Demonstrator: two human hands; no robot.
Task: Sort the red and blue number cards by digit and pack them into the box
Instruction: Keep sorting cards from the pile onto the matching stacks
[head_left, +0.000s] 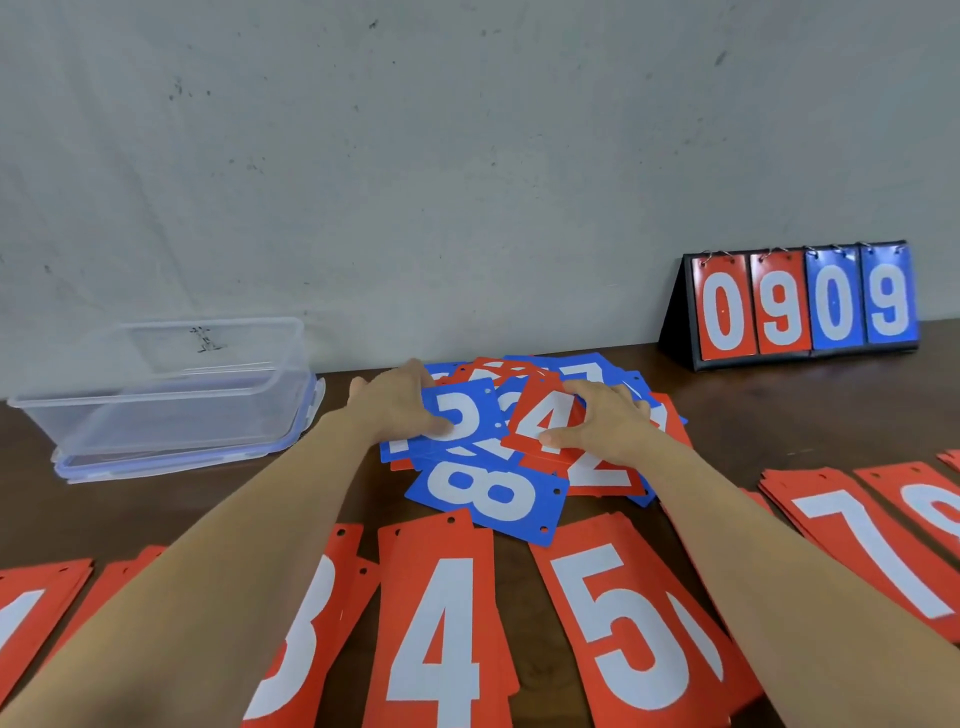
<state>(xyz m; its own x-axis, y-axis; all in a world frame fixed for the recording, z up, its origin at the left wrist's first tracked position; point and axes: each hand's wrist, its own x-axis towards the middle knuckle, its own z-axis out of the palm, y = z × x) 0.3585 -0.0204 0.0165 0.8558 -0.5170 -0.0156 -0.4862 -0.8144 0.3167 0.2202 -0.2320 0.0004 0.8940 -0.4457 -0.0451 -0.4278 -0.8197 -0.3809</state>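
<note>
Table (779, 410): red 4 (537, 418) in right hand (610, 428).

arms outstretched, left hand (397, 408) and right hand (610, 423) palm-down, thumbs pinching.

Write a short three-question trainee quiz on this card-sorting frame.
1. True or false: the left hand is placing its blue card in the clear box.
2. Which digit shows on the red card that the right hand grips? A) 4 B) 7 C) 8
3. Fill in: the scoreboard by the wall reads ____.
Key: 1 false, the hand is at the pile; 2 A; 3 0909.
</note>
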